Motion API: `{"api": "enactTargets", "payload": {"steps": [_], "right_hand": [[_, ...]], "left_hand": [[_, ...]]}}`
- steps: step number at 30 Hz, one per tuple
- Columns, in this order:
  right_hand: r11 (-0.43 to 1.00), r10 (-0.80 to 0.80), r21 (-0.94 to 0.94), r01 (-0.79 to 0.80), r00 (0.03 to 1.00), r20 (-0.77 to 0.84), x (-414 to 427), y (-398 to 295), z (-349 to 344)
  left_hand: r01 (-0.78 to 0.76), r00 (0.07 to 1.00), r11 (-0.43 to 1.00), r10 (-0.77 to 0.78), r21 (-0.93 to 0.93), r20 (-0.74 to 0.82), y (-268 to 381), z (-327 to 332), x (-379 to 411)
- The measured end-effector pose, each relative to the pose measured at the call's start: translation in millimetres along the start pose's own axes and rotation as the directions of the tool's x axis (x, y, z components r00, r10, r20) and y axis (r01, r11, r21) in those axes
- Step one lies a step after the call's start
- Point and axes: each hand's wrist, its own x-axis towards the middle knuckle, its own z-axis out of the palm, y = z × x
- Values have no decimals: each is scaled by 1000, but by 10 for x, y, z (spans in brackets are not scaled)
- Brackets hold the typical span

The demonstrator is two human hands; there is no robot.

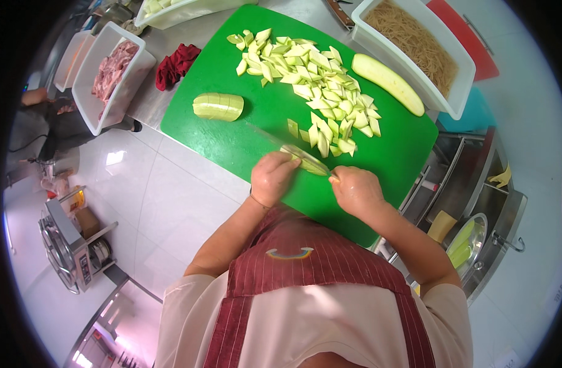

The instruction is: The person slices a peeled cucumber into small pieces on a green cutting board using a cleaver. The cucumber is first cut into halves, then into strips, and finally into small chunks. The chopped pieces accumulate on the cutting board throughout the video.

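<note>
My right hand grips the handle of a kitchen knife, its blade blurred and lying over a pale green piece of peeled gourd or squash. Fingers of my left hand press that piece against the green cutting board. Beyond the blade spreads a heap of diamond-shaped slices. A sectioned chunk of the same vegetable rests at the board's left. Toward the far right edge lies a long peeled half.
Beside the board stand a white tub of raw meat, a dark red cloth and a white tub of shredded strips in liquid. A sink holding a metal bowl is at right. Another person's dark-clothed body shows at far left.
</note>
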Motion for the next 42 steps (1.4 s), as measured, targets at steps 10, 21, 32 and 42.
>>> {"api": "enactTargets", "payload": {"steps": [10,21,32,42], "right_hand": [[998,4,63,-3,1000,-27,-330,28,-276],[999,40,4,-40,999,-14,-429,79,-352],[1000,31,3,-31,999,-10,-473,47,-353],[999,-32,-22,32,999,14,-397,94,-271]], "left_hand": [[0,1000,1000,0,-8,-13,-27,-6,-71],[38,999,999,-38,0,16,-27,-1,-96],[9,997,1000,-7,-27,71,-48,-20,-82],[41,998,999,-40,-16,52,10,-58,-33]]}}
